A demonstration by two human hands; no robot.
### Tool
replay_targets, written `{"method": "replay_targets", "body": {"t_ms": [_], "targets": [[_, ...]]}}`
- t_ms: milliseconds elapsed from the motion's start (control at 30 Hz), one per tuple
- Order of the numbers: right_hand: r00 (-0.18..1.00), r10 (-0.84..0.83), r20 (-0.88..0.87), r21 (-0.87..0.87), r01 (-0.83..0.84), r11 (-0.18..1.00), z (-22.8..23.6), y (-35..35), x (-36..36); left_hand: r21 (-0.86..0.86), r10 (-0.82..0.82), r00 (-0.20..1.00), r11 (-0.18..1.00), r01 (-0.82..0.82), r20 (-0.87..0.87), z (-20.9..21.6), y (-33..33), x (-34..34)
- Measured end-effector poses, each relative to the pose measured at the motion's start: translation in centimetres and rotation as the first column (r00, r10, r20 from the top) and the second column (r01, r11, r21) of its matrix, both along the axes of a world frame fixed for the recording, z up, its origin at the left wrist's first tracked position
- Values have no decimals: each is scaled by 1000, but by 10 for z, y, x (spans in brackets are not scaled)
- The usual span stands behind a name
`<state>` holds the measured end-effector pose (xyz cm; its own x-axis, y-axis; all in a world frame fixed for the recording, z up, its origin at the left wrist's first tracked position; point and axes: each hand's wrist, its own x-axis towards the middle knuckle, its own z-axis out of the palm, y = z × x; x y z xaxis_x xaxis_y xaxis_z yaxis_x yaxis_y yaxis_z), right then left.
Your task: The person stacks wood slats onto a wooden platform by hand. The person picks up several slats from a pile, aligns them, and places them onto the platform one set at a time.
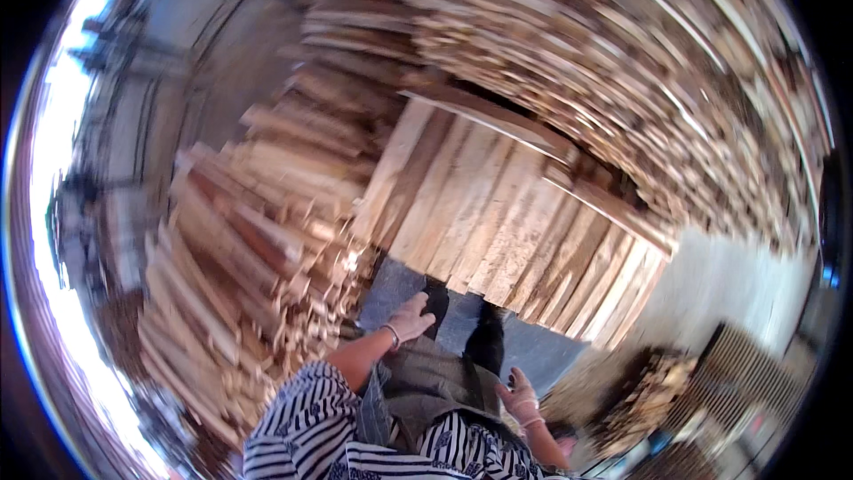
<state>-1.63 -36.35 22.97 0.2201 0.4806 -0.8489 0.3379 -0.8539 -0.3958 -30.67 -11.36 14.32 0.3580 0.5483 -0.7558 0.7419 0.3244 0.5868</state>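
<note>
My left hand (411, 318), in a thin pale glove with a band at the wrist, hangs in front of my body with its fingers loosely stretched. Nothing shows in it. On the other side, my right hand (522, 400), gloved too, is held low with thumb and fingers apart and no object between them. Just ahead of my feet lies a row of wooden boards (498, 213), side by side, with a few more boards (498, 124) crosswise along its far edge. Neither hand touches the wood. The picture is somewhat smeared by motion.
A tall stack of planks (569, 27) runs along the far side. Loose piled boards (231, 240) stand close on my left. Grey floor plate (391, 293) lies underfoot. At the lower right are a smaller wood pile (644, 400) and a slatted brown stack (733, 373).
</note>
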Motion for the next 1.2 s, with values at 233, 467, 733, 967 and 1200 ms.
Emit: {"method": "replay_targets", "body": {"t_ms": [233,467,733,967,1200], "targets": [[881,464,89,37,-468,883,-14,120,38,94,685,728,728,-679,-43,113,-53,-62],[771,632,85,170,-636,753,30,218,14,36,885,466,465,-884,4,171,-131,-65],[615,743,-262,550,-538,639,66,330,-266,-48,874,425,447,-893,236,155,-139,-92],[893,445,-68,297,-408,863,60,394,-436,34,927,128,124,-992,352,193,-122,-171],[757,526,-387,256,-460,850,79,398,-459,-251,961,-185,-131,-959,205,152,-62,-251]]}}
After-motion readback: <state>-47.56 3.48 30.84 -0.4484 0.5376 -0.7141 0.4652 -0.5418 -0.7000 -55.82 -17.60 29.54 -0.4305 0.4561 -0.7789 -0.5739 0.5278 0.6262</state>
